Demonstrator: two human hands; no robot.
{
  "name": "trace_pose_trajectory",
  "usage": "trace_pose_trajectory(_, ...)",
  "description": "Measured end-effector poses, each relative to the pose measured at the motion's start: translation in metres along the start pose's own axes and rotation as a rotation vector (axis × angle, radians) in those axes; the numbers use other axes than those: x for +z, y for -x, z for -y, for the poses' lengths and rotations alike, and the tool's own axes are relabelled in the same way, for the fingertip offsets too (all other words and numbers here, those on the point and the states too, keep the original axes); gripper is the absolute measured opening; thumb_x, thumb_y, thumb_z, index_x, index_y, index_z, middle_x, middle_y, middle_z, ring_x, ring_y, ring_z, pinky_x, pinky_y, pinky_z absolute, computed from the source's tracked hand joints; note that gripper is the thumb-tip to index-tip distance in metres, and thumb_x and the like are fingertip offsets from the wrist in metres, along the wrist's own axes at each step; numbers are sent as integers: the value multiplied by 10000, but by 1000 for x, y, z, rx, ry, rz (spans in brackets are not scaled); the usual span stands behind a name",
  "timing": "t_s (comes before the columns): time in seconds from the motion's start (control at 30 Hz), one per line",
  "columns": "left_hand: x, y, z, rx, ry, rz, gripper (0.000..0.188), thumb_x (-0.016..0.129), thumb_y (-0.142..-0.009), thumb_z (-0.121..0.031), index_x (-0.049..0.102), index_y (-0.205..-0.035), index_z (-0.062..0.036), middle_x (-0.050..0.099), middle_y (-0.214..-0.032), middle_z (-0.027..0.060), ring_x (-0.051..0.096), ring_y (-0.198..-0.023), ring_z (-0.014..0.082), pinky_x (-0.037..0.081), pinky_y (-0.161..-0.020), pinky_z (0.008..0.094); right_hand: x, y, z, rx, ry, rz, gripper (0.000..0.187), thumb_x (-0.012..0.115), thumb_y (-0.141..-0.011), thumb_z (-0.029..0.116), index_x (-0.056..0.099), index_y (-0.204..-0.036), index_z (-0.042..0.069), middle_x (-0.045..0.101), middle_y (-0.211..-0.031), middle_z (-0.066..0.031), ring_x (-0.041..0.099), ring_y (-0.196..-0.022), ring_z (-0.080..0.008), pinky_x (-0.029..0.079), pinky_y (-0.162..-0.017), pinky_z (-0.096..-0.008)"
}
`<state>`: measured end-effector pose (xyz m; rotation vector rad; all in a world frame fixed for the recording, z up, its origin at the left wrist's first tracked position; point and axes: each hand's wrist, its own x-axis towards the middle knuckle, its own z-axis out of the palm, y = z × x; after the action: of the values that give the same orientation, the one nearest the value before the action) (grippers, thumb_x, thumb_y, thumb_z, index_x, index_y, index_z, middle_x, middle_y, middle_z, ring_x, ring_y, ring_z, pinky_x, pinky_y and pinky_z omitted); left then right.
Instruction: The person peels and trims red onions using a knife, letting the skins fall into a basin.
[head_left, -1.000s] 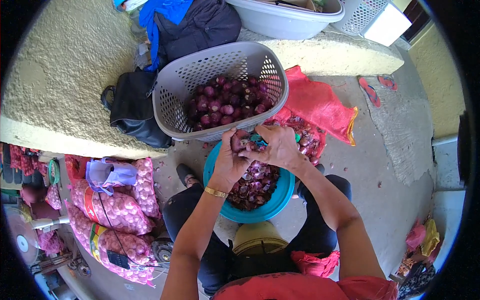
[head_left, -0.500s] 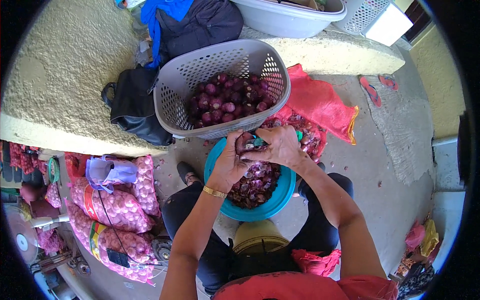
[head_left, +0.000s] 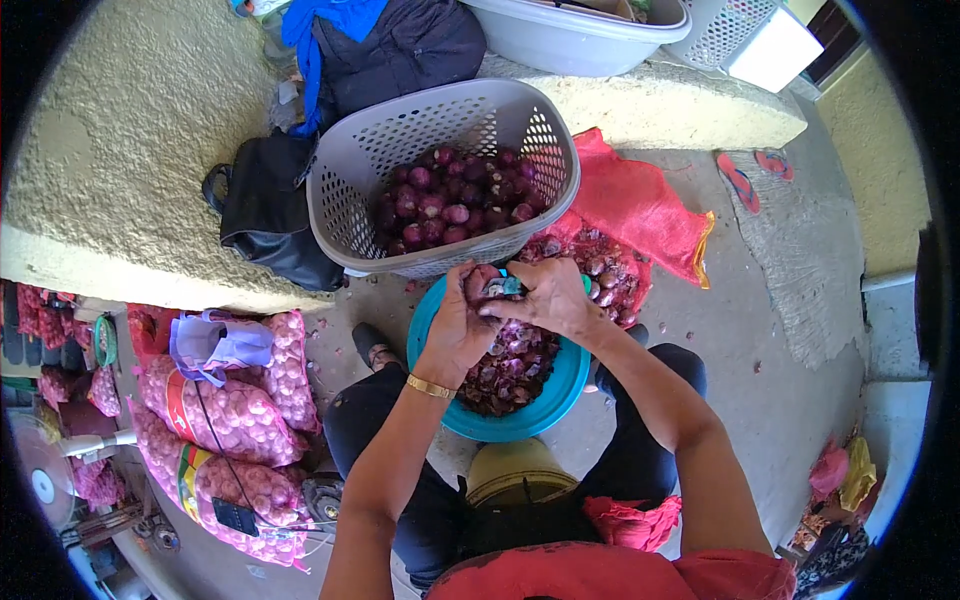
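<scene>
My left hand (head_left: pixel 455 330) is closed round a red onion (head_left: pixel 480 278), above a round turquoise basin (head_left: pixel 505 430). Against that onion, my right hand (head_left: pixel 555 298) grips a small teal-handled tool (head_left: pixel 507 286); its working end is hidden between the fingers. Dry purple onion skins (head_left: pixel 510 375) fill much of the basin below both hands. Just beyond them stands a grey perforated basket (head_left: pixel 375 130), holding many peeled-looking red onions (head_left: pixel 455 215). A red mesh sack (head_left: pixel 640 205) lies to its right, with unpeeled onions (head_left: pixel 607 275) at its near end.
Pink net sacks of bulbs (head_left: pixel 245 420) are piled at the left, a lilac bag (head_left: pixel 220 345) on top. A black bag (head_left: pixel 280 215) leans by the low wall (head_left: pixel 120 200). Flip-flops (head_left: pixel 738 182) lie at far right; a grey tub (head_left: pixel 585 40) rests on the ledge.
Both hands stay over the basin with the onion and tool. The fingers and tool have shifted slightly against the onion; more of the tool's teal part shows now.
</scene>
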<state>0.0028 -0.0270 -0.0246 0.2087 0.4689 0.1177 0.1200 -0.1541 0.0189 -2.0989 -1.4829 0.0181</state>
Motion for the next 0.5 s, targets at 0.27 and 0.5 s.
trace_pose_trajectory(0.27,27,8,6,177,32,-115,224,545,-952,-320,604,-946,-105,632,-879,-3,569,-806,123,470,-687,260,9,-1,13,114,-425,-65,415,747,-773,433,635,-764,34,615,-616,-128,629,-563,-253,488,-535,-348)
trace_pose_trajectory(0.5,38,19,-9,89,-138,96,285,541,-958,-299,577,-1145,-87,627,-1094,39,568,-1047,152,451,-970,404,-12,-11,-10,187,-799,195,276,718,-868,227,609,-733,12,413,-562,97,361,-551,-25,291,-461,-260)
